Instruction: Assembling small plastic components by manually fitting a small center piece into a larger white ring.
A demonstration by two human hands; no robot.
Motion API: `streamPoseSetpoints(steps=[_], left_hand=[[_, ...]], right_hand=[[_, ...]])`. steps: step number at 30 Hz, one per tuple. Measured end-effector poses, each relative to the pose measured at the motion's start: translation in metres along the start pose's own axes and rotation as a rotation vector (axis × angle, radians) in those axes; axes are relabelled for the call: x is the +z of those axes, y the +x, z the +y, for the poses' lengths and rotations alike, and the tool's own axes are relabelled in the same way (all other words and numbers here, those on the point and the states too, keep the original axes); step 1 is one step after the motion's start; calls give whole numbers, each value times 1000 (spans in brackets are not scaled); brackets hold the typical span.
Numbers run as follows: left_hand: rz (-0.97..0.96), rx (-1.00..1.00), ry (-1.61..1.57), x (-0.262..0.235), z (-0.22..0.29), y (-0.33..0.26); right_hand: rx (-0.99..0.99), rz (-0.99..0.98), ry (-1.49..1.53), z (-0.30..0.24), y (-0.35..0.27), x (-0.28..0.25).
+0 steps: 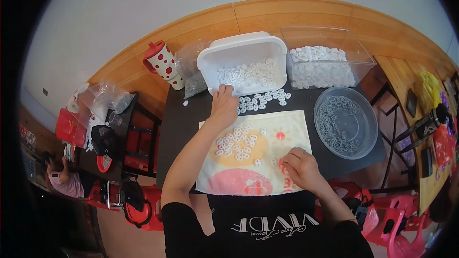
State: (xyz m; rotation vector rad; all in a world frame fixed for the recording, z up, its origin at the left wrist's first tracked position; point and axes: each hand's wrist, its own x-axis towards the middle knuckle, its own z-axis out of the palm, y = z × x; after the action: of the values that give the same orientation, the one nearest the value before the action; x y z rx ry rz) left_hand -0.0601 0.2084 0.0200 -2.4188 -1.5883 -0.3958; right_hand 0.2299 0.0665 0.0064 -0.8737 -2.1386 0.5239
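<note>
My left hand [224, 104] reaches to the near rim of a white plastic bin [241, 43], its fingers extended over the edge. Small white oval two-holed pieces [251, 71] lie in the tilted bin, and others [263, 99] are scattered on the table before it. A patterned cream towel [210, 177] is spread closer to me, with a loose cluster of the same white pieces [236, 143] on it. Over the towel's right side, my right hand [302, 168] is closed in a pinch; whatever its fingertips hold is hidden. Several single pieces lie beside those fingertips.
A clear box [330, 59] of white pieces stands back right. Right of the towel sits a round clear tub [370, 129] of small grey parts. A dotted tumbler [163, 64] and a bag of grey parts [195, 85] stand back left. Another person [69, 179] sits far left.
</note>
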Motion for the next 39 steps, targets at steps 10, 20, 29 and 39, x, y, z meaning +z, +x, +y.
streamPoseSetpoints(steps=[10, 20, 29, 39], left_hand=[[145, 82, -124, 0, -3, 5], [13, -49, -46, 4, -2, 0], [-40, -99, -45, 9, -6, 10], [130, -233, -945, -63, 33, -53]], right_hand=[[28, -4, 11, -1, -2, 1], [-3, 20, -31, -1, -2, 0], [30, -18, -22, -3, -2, 0], [16, -10, 39, -3, -3, 0]])
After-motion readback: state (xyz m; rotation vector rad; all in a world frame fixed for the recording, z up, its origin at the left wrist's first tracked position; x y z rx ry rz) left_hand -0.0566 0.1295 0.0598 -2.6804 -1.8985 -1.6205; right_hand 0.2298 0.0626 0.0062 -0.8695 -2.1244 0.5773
